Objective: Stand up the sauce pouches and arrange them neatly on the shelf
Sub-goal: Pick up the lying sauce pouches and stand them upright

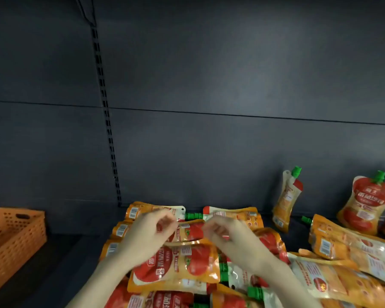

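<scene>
Several orange-and-red sauce pouches with green caps lie flat in a heap on the dark shelf, from the middle to the right. Two pouches stand upright against the back panel at the right: one side-on and one facing me. My left hand and my right hand hover close together over the back of the heap. Both are blurred, with loosely curled fingers. A lying pouch shows between them, and I see neither hand gripping it.
An orange perforated plastic basket sits on the shelf at the far left. The dark back panel rises behind the pouches, with a slotted upright rail left of centre. Bare shelf lies between the basket and the heap.
</scene>
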A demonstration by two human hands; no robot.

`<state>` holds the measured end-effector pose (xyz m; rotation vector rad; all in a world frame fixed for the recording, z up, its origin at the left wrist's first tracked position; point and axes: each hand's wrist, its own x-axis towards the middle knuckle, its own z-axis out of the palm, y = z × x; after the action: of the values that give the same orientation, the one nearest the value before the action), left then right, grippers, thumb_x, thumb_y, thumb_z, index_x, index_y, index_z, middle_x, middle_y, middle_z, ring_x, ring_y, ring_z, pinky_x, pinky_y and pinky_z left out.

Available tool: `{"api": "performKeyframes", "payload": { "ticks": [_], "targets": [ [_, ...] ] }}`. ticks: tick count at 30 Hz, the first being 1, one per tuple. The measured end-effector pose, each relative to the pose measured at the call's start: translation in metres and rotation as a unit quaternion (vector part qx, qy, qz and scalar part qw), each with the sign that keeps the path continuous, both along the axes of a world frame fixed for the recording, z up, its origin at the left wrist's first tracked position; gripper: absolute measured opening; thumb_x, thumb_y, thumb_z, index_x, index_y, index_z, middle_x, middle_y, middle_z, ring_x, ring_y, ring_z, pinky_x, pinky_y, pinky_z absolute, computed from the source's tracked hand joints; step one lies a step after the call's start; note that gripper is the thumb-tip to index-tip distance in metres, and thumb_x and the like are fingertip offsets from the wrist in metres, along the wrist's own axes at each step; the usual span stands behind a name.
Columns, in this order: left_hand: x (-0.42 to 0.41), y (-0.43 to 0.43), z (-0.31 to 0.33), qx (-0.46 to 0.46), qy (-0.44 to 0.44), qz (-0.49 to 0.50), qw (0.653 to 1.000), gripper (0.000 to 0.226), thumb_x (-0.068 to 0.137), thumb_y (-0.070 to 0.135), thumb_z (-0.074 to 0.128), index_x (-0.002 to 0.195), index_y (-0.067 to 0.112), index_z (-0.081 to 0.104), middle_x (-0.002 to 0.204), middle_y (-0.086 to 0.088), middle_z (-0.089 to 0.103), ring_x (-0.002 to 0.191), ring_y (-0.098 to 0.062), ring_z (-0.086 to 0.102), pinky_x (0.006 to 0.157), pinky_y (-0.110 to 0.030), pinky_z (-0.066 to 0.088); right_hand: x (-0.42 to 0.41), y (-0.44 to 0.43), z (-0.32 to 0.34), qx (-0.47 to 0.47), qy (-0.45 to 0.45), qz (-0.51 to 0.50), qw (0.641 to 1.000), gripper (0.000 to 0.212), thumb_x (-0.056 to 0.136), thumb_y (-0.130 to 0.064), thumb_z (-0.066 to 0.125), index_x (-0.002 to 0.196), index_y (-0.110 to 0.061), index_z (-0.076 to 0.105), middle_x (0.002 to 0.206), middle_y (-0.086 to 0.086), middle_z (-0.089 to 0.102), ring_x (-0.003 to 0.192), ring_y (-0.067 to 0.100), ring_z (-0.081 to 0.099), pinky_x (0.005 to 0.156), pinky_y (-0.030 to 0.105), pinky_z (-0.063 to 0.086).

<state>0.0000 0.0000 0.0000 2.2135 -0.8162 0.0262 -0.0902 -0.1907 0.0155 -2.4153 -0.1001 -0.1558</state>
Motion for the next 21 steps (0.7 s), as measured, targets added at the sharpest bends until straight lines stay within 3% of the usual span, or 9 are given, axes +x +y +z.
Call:
{"api": "performKeyframes", "payload": {
  "ticks": [3,6,10,15,18,21],
  "targets": [
    [0.061,-0.012,-0.017,0.076,-0.005,0.021,0.997,0.014,0.090,0.033,0.058,0.100,0.024,0.063,0.104,0.009,0.064,0.099,-0.006,0.059,0.086,-0.029,0.048,0.050,-0.014,-0.017,-0.021,-0.002,-0.067,0.998,0.016,0.093,-0.019,0.052,0.097,-0.014,0.067,0.098,-0.006,0.067,0.091,0.008,0.061,0.085,0.024,0.049],
    [0.105,-0.027,-0.033,0.176,0.035,0.009,0.984,0.039,0.091,0.042,0.053,0.122,0.018,0.055,0.127,-0.001,0.055,0.114,-0.016,0.053,0.093,-0.031,0.045,0.090,-0.031,-0.038,-0.049,0.056,-0.131,0.988,0.024,0.093,-0.027,0.052,0.111,-0.015,0.064,0.116,0.001,0.064,0.106,0.021,0.058,0.095,0.039,0.045],
    [0.137,-0.036,-0.051,0.263,0.039,-0.014,0.964,0.058,0.088,0.056,0.050,0.132,0.018,0.046,0.136,-0.003,0.049,0.121,-0.021,0.049,0.099,-0.041,0.041,0.116,-0.050,-0.063,-0.082,0.103,-0.176,0.976,0.040,0.092,-0.039,0.051,0.128,-0.020,0.053,0.129,0.002,0.057,0.121,0.025,0.050,0.106,0.043,0.034],
    [0.147,-0.040,-0.055,0.254,0.034,-0.036,0.966,0.062,0.082,0.049,0.063,0.130,0.013,0.049,0.130,-0.006,0.050,0.117,-0.021,0.051,0.097,-0.034,0.042,0.131,-0.057,-0.073,-0.105,0.146,-0.178,0.967,0.047,0.088,-0.040,0.060,0.130,-0.020,0.051,0.134,0.005,0.050,0.125,0.028,0.044,0.107,0.046,0.033],
    [0.148,-0.040,-0.056,0.203,0.056,-0.041,0.977,0.062,0.077,0.041,0.073,0.127,0.011,0.053,0.122,-0.004,0.056,0.107,-0.016,0.055,0.087,-0.025,0.045,0.136,-0.058,-0.076,-0.112,0.142,-0.179,0.967,0.053,0.083,-0.036,0.068,0.130,-0.015,0.052,0.133,0.007,0.044,0.126,0.030,0.040,0.107,0.045,0.034],
    [0.148,-0.037,-0.055,0.171,0.048,-0.034,0.984,0.060,0.072,0.041,0.077,0.123,0.014,0.058,0.105,0.001,0.062,0.092,-0.010,0.056,0.075,-0.020,0.043,0.140,-0.062,-0.078,-0.072,0.108,-0.181,0.975,0.053,0.076,-0.034,0.075,0.122,-0.014,0.058,0.126,0.004,0.051,0.120,0.026,0.045,0.104,0.044,0.039]
  ]
}}
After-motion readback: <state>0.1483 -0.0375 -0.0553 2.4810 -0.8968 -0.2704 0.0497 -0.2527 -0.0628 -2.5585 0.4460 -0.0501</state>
